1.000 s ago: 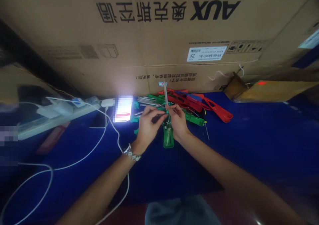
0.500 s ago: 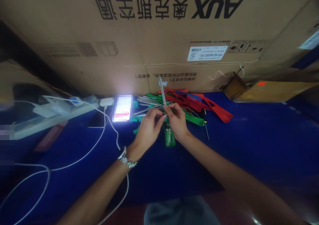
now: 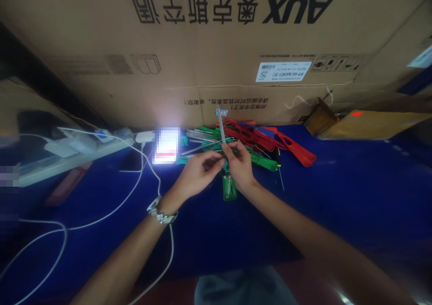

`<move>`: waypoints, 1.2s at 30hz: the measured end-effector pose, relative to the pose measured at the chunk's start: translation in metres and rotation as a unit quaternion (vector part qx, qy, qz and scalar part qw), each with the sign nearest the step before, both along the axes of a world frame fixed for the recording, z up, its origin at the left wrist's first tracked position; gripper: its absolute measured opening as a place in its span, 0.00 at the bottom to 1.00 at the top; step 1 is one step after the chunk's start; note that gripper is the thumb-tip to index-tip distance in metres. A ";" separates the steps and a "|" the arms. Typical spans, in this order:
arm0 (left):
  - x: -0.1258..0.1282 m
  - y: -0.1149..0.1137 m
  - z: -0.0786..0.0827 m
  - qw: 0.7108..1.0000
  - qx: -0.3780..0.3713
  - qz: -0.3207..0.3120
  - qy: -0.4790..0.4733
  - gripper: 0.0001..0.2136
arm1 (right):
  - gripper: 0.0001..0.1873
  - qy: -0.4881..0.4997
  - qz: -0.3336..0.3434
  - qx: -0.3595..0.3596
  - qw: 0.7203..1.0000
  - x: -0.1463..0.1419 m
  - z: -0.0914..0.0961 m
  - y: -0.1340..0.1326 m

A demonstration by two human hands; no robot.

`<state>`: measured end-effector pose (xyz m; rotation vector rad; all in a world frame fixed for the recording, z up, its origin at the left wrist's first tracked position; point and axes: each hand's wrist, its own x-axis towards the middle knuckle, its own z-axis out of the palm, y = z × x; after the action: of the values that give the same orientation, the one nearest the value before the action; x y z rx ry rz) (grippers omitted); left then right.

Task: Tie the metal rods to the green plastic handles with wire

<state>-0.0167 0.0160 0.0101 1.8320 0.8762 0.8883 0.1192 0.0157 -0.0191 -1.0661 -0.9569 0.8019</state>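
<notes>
My right hand (image 3: 240, 163) is closed around a green-handled screwdriver (image 3: 229, 187); its metal shaft (image 3: 220, 126) points up and away, and the handle hangs below the hand. My left hand (image 3: 197, 173), with a bracelet at the wrist, meets it from the left with fingertips pinched near the shaft's base. What those fingertips hold is too small to make out. Just behind both hands lies a pile of green screwdrivers (image 3: 263, 161) and red ones (image 3: 290, 146) on the blue cloth (image 3: 337, 197).
A big AUX cardboard box (image 3: 216, 48) walls off the back. A lit phone (image 3: 166, 145) stands left of the pile, with a white charger cable (image 3: 135, 192) and a power strip (image 3: 67, 154) further left. A small cardboard box (image 3: 354, 123) lies at right.
My left hand and wrist have slid slightly down and left while the fingertips stay by the shaft. The shaft has tilted a little. The right hand stays in place.
</notes>
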 end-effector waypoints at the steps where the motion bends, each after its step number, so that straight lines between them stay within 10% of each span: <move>1: -0.001 0.000 0.000 1.000 -0.016 -0.010 -0.011 0.07 | 0.12 -0.004 -0.003 -0.003 1.000 0.001 0.000 0.000; 12: 0.012 -0.002 -0.011 0.957 -0.243 0.078 -0.138 0.16 | 0.15 -0.007 -0.003 -0.023 1.000 0.000 0.002 -0.001; 36: -0.008 0.016 -0.017 0.951 -0.275 0.009 -0.143 0.13 | 0.18 -0.015 0.200 -0.237 0.950 0.037 0.026 0.001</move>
<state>-0.0249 0.0315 -0.0071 1.1845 0.8499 0.7944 0.1560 0.0163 0.0074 -1.3145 -1.0499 1.4054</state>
